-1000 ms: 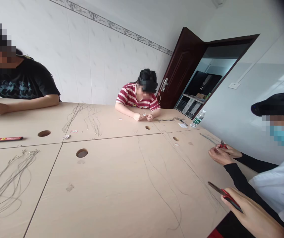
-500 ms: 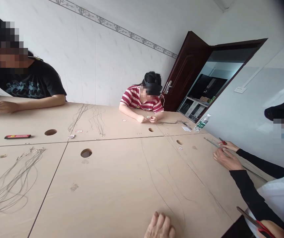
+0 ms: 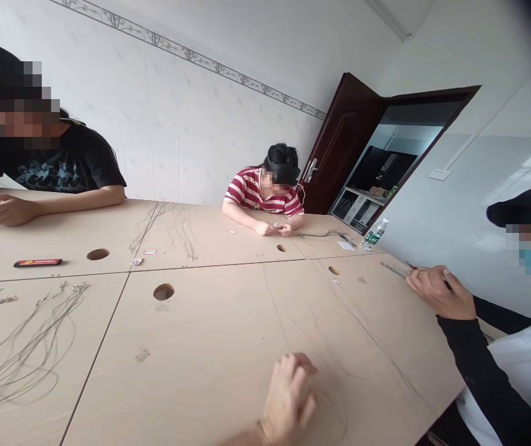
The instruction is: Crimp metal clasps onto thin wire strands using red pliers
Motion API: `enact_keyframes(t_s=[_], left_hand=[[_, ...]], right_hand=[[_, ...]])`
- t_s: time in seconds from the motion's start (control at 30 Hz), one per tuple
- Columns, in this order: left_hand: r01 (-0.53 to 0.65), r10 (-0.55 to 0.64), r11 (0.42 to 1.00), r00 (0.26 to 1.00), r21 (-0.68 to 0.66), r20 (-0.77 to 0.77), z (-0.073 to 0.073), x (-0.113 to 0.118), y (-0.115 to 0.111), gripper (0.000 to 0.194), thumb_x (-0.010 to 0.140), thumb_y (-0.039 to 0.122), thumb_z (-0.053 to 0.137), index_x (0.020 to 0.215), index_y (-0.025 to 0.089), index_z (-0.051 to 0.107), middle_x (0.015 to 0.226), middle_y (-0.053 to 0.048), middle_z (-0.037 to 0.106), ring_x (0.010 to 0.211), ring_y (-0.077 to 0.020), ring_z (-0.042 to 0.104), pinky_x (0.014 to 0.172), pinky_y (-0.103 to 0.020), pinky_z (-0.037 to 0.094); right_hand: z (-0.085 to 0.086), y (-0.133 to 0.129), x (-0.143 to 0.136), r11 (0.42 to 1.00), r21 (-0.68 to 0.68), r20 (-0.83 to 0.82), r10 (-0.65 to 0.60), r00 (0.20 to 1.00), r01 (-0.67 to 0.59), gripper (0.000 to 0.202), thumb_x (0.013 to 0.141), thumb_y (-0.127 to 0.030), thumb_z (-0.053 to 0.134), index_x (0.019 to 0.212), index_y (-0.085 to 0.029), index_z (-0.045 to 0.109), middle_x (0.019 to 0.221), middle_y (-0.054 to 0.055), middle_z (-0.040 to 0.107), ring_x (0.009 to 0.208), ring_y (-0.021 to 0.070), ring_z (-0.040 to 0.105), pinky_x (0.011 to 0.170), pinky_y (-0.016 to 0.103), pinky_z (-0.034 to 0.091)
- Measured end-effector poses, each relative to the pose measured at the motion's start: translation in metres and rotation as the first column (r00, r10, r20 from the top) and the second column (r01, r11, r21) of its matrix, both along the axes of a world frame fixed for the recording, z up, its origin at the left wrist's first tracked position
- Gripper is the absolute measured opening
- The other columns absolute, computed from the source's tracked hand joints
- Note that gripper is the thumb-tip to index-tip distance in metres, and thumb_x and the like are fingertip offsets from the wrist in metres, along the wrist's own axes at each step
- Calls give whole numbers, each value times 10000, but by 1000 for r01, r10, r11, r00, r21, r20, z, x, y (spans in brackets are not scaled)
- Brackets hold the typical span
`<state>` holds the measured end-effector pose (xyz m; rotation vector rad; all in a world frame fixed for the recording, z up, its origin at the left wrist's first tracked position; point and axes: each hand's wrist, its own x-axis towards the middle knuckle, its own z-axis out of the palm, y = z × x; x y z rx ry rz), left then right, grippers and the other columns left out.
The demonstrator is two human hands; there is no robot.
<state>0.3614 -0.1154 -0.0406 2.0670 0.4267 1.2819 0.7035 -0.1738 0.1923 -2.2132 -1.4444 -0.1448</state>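
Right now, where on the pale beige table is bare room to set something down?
The broadest bare patch of table lies between the dark straight seam, the nearest round hole and the left hand, marked by brownish smudges. Left of that seam a bundle of thin grey wires crowds it; loose dark strands run beyond and right of the hand.

thin grey wires (image 3: 273, 308) curve across the table (image 3: 191, 371).

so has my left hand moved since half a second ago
Yes: the left hand has moved forward, closer to the long table seam ahead of it.
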Motion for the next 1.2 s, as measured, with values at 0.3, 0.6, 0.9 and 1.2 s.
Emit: enact_keyframes(t_s=[0.3,0.6,0.9,1.2], left_hand=[[-309,375,845,924,-436,71,16,-36,110,372,1003,474,388,855,200,593,927,-63,564,884,-190,585,743,-289,486],[-322,443,758,893,-568,85,1,-39,120,433,1000,505,390,817,197,633,921,-55,569,973,-208,588,854,-312,473],[-312,458,723,885,-616,89,-2,-38,120,415,993,505,416,811,198,626,913,-53,562,915,-209,586,836,-319,468],[-286,434,715,897,-638,84,-5,-38,116,394,995,493,421,826,204,628,950,-63,561,914,-203,594,827,-310,478]], right_hand=[[-89,-45,-152,932,-357,65,96,993,-67,307,828,-550,475,846,-295,645,877,96,660,924,306,689,774,413,550],[-104,12,-198,615,-682,-241,322,916,-395,157,912,-223,440,924,-207,596,1069,102,665,994,231,636,867,323,490],[-90,166,-186,552,-763,-66,450,890,-336,137,947,-240,544,1009,-150,626,1034,88,665,935,208,641,850,378,510],[-116,299,-157,582,-778,29,408,913,-235,314,958,-340,584,1216,-161,591,1216,91,617,1031,209,636,880,418,551]])
